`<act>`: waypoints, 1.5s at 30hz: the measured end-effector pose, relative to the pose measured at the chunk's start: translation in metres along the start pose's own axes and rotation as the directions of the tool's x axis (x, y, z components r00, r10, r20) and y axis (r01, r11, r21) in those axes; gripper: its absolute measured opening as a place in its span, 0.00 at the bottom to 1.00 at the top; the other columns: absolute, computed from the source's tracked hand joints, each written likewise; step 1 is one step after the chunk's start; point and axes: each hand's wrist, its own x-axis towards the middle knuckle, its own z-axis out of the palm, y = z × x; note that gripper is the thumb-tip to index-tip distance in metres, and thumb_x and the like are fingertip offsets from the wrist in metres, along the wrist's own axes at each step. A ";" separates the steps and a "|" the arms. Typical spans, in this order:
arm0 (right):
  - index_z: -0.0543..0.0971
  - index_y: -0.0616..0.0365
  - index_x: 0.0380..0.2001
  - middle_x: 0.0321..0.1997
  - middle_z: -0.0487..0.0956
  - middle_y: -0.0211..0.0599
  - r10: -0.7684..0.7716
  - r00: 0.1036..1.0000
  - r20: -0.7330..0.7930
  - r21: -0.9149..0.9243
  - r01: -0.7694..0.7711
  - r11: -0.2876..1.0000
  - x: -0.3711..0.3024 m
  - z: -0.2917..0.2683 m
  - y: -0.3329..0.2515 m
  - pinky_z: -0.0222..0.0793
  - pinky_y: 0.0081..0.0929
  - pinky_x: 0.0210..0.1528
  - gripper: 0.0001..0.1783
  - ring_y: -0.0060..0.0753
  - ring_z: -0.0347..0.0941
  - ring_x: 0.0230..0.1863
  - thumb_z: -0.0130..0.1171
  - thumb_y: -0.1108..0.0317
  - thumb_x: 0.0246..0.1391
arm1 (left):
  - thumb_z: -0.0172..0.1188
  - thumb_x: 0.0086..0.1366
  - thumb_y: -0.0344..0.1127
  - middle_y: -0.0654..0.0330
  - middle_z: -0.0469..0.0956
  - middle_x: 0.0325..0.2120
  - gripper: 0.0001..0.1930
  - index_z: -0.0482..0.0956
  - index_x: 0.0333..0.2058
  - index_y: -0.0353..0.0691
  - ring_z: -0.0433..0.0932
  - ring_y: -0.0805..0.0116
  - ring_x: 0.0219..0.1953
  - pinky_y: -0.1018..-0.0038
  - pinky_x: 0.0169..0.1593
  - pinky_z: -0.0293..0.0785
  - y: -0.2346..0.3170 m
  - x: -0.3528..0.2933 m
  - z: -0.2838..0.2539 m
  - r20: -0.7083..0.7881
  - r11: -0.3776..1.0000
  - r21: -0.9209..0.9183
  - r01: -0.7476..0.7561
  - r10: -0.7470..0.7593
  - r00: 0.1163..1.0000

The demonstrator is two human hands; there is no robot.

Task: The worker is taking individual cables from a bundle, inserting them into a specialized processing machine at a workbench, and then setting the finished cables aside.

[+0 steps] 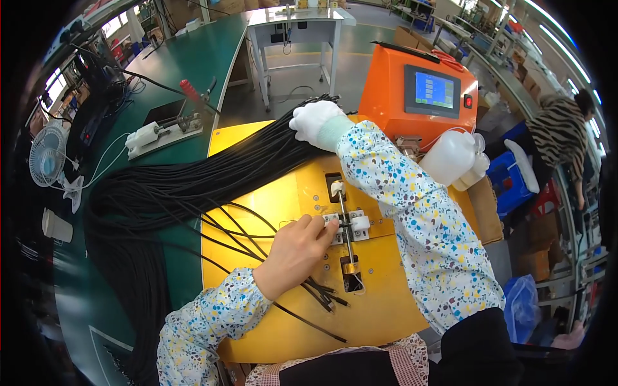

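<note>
My bare left hand (293, 254) is closed, its fingertips against the small metal and white clamp fixture (347, 226) on the yellow machine top (380, 309). What those fingers pinch is hidden. A thin metal rod (347, 241) crosses the fixture between two dark slots. My right hand (318, 123), in a white glove, is curled over the far end of a thick bundle of black cables (212, 170). The bundle sweeps left across the yellow top and bends down over the green table. Several loose cable ends (325, 299) stick out beneath my left hand and wrist.
An orange control box (386, 83) with a screen stands at the far right, white plastic bottles (447, 157) beside it. On the green table (183, 61) are a red-handled toggle clamp jig (164, 132), a small fan (48, 154) and a cup (56, 226). A person (560, 128) is at the right.
</note>
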 end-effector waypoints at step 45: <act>0.80 0.53 0.27 0.29 0.76 0.38 0.337 0.912 -0.232 0.787 -0.028 0.617 -0.202 0.047 -0.052 0.70 0.36 0.37 0.05 0.44 0.75 0.35 0.63 0.64 0.49 | 0.58 0.51 0.23 0.59 0.71 0.27 0.18 0.78 0.43 0.36 0.73 0.64 0.30 0.71 0.32 0.72 0.001 -0.001 -0.003 0.023 0.992 -0.101 0.081 -0.079 0.997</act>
